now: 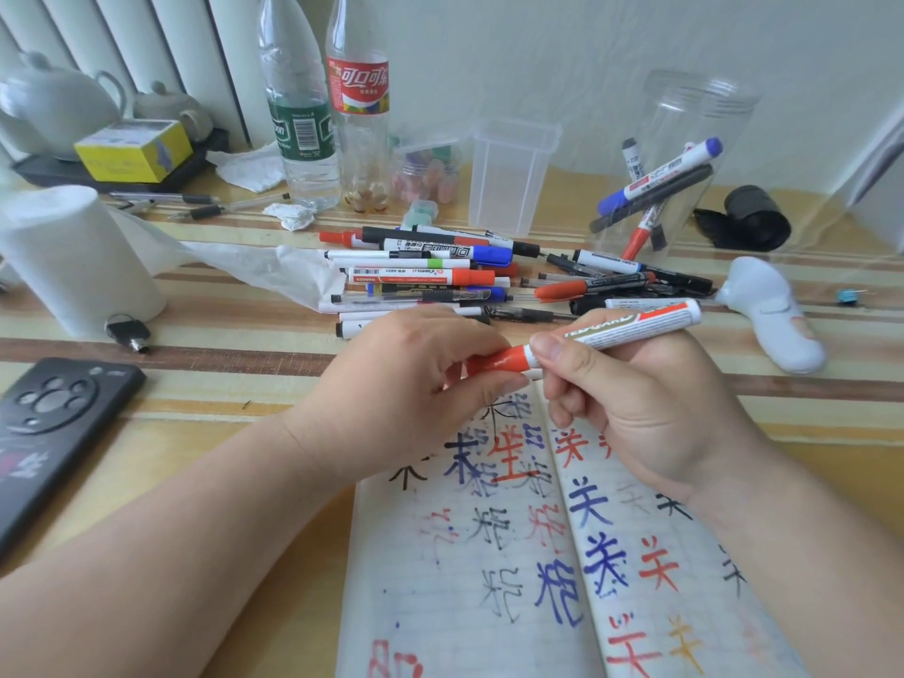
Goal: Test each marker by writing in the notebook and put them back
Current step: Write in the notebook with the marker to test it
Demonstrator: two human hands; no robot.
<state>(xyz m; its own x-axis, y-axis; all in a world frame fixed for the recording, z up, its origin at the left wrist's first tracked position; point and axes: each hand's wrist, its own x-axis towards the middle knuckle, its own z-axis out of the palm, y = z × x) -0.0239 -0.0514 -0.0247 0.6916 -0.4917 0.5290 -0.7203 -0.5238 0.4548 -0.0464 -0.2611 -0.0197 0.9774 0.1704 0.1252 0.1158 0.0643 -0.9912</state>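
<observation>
Notebook (440, 604) below: your left hand (391, 384) pinches the cap (499, 362), right hand (645, 408) grips the marker (631, 325); yanking could streak ink.

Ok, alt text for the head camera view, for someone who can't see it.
The left hand pinches the red cap of a white marker and the right hand grips its barrel, above an open notebook filled with red, blue and black characters. A pile of markers lies behind on the striped table near a clear jar holding more.
</observation>
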